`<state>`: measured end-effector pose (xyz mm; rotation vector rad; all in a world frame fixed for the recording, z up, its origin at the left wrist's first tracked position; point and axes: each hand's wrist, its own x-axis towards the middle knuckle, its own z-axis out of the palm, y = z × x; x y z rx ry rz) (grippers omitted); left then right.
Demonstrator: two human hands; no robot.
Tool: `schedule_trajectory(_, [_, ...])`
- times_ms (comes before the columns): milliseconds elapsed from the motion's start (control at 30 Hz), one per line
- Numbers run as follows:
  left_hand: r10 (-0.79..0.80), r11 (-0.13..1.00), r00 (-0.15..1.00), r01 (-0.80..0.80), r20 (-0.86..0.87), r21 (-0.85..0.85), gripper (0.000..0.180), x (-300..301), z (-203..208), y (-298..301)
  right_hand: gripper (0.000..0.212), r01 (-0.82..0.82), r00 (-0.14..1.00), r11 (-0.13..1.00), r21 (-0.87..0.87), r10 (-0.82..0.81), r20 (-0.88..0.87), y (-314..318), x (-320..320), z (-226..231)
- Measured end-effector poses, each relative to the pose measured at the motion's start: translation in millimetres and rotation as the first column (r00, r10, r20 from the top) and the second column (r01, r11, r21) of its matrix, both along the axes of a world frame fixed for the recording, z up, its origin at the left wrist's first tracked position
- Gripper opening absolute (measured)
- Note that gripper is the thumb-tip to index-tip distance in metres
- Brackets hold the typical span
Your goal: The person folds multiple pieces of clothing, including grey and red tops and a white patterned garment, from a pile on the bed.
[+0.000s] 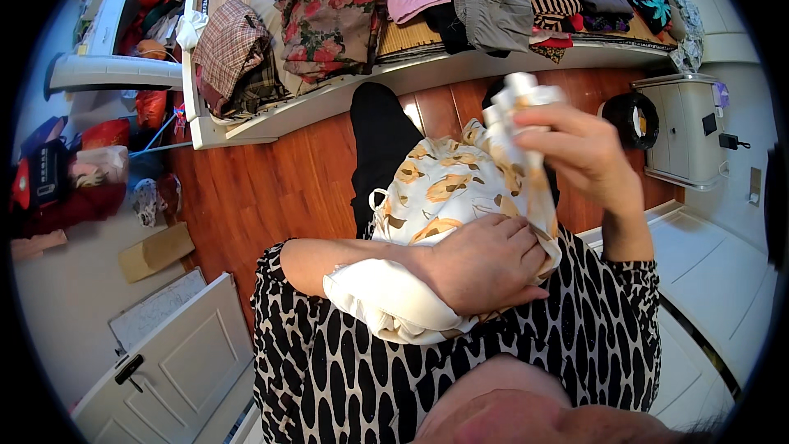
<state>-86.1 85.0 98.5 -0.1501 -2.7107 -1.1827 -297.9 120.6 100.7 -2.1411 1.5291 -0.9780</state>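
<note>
A white garment (pixel 448 189) printed with yellow-brown flowers lies bundled across my lap and belly. A thin white tie loops out at its left side, and a plain white part bulges below my left forearm. My left hand (pixel 489 267) presses on the bundle, fingers together and curved over its right edge. Above and to the right, my right hand (pixel 579 144) is closed on a raised end of the same garment. That lifted end is blurred, so its exact shape is unclear. I cannot tell what kind of garment it is.
Folded clothes lie along the bed (pixel 411 74) ahead: a plaid stack (pixel 233 48), a floral piece (pixel 333 25), grey shorts (pixel 491 4) and several others. A white cabinet (pixel 686 131) and a black bin (pixel 631 121) stand at right. Left are a cardboard piece (pixel 156 252) and a white door (pixel 177 362).
</note>
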Motion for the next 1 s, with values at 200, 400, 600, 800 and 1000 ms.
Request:
schedule_trajectory(200, [-0.059, 0.998, 0.986, 0.055, -0.159, -0.027, 0.032, 2.1, 3.2, -6.4, 0.026, -0.583, 0.731, 0.787, 0.203, 0.398, 0.555, -17.1, 61.5, -49.0])
schedule_trajectory(400, [0.106, 0.978, 0.931, -0.035, -0.349, 0.204, 0.039, -10.8, 0.5, -32.0, 0.040, -0.689, 0.642, 0.513, 0.513, 0.101, 0.760, -2.4, 65.8, -68.8])
schedule_trajectory(600, [-0.090, 0.834, 0.950, -0.091, 0.298, 0.544, 0.067, -7.1, -6.4, -72.8, 0.042, -0.673, 0.717, 0.518, 0.528, 0.280, 0.639, -4.8, 56.5, -55.6])
schedule_trajectory(800, [-0.369, -0.167, 0.901, -0.305, 0.228, 0.938, 0.063, 28.7, -38.8, -89.1, 0.045, -0.651, 0.703, 0.409, 0.639, 0.009, 0.711, -18.4, 63.1, -51.8])
schedule_trajectory(1000, [-0.044, -0.323, 0.967, -0.250, 0.249, 0.913, 0.051, 53.2, -94.1, -98.8, 0.046, -0.539, 0.736, 0.435, 0.721, -0.173, 0.654, -18.6, 51.6, -41.2])
